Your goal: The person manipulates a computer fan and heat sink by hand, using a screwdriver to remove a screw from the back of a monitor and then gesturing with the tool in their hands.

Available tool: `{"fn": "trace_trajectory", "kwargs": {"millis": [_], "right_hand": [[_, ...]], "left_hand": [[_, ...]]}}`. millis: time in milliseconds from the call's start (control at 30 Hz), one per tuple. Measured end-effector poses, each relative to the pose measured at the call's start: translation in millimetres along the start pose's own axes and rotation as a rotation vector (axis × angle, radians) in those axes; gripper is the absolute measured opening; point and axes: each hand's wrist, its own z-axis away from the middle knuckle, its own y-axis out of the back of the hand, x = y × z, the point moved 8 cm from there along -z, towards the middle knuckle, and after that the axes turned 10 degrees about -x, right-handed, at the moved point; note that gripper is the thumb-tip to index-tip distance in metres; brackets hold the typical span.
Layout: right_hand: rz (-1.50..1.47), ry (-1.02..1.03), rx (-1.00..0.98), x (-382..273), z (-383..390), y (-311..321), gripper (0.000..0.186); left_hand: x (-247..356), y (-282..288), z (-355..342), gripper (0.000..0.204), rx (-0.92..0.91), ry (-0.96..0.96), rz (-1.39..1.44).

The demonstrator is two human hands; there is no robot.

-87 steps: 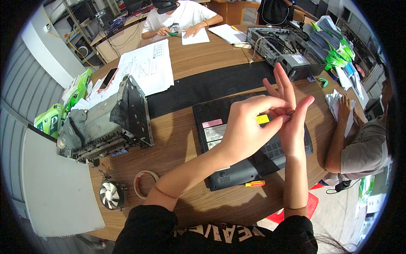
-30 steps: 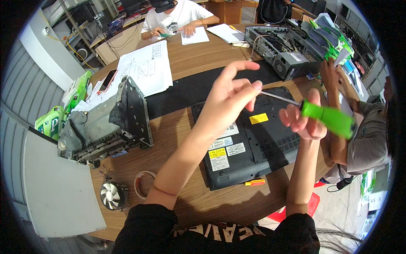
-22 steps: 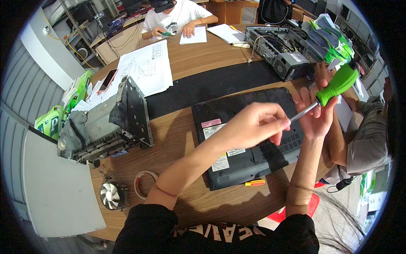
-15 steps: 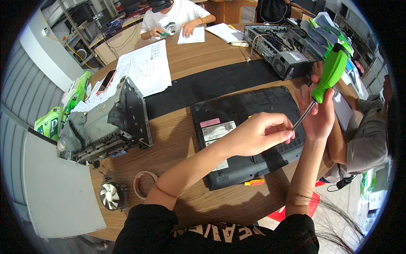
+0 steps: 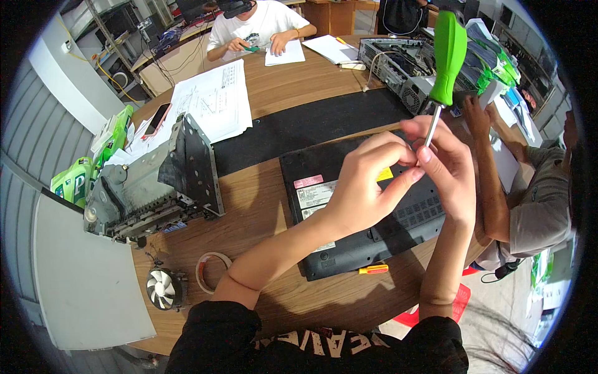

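A green-handled screwdriver (image 5: pixel 448 56) stands nearly upright with its handle up and its shaft pointing down into my fingers. My left hand (image 5: pixel 367 187) pinches at the lower end of the shaft, where the tip is hidden. My right hand (image 5: pixel 450 174) curls round the shaft just beside it, thumb against it. Both are raised over a black laptop (image 5: pixel 336 260) lying bottom-up, with white, yellow and pink labels and vents. A small yellow-and-red screwdriver (image 5: pixel 374 268) lies along its near edge.
A metal chassis (image 5: pixel 156 181), tape roll (image 5: pixel 210 258) and cooling fan (image 5: pixel 162 288) are left. Papers (image 5: pixel 208 96), a phone (image 5: pixel 157 119) and an open computer case (image 5: pixel 398 68) lie farther back. One co-worker (image 5: pixel 255 22) sits opposite, another (image 5: pixel 529 212) at my right, arms near mine.
The green screwdriver has swung from tilted rightward to nearly upright, higher and farther left. My right hand has closed in beside my left hand, its fingers now curled round the shaft.
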Motion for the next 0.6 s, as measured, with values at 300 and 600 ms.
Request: {"fn": "trace_trajectory", "kwargs": {"millis": [300,600], "right_hand": [[-0.101,0.007,0.035,10,-2,-9,0.019],[-0.213,-0.250,0.028,34,-4,-15,0.023]], "left_hand": [[-4,5,-1,0.011,0.041,0.025,-0.043],[-27,5,4,0.013,-0.007,0.213,0.143]]}}
